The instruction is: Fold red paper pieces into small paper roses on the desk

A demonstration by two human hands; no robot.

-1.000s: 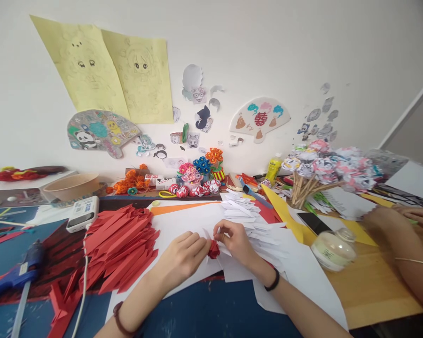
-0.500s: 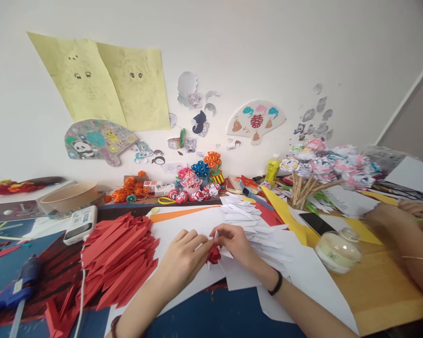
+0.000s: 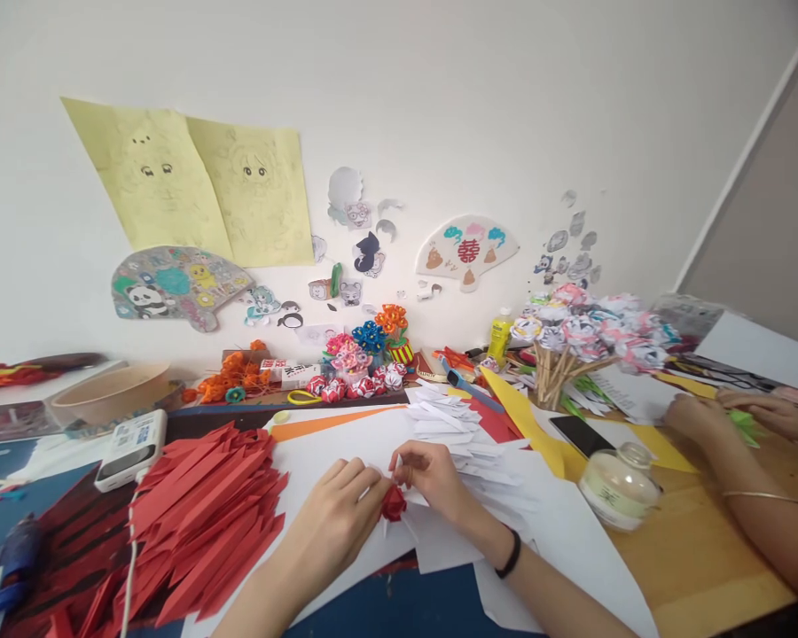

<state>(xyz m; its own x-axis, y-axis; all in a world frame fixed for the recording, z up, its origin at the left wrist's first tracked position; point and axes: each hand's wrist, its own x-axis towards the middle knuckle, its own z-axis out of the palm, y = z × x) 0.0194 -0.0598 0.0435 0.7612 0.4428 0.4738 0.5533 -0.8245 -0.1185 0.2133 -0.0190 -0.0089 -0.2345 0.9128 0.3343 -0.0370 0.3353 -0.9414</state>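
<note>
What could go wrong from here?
The small red folded-paper piece sits at the fingertips of the left hand and right hand; a slip might loosen its folds.
The right hand, beside loose white paper strips, could scatter them.
The clear round bottle with a pale label stands between the right arm and a co-worker's forearm; a bump might tip it.

From here I count 2 fans [image 3: 449, 259], 2 pencilled faces [image 3: 255, 172], 1 phone [image 3: 582, 436], 1 glass jar [image 3: 618, 489], 1 yellow bottle [image 3: 499, 337], 1 bowl [image 3: 110, 400], 1 glue gun [image 3: 5, 571] and 1 handheld red flower [image 3: 394, 505].
</note>
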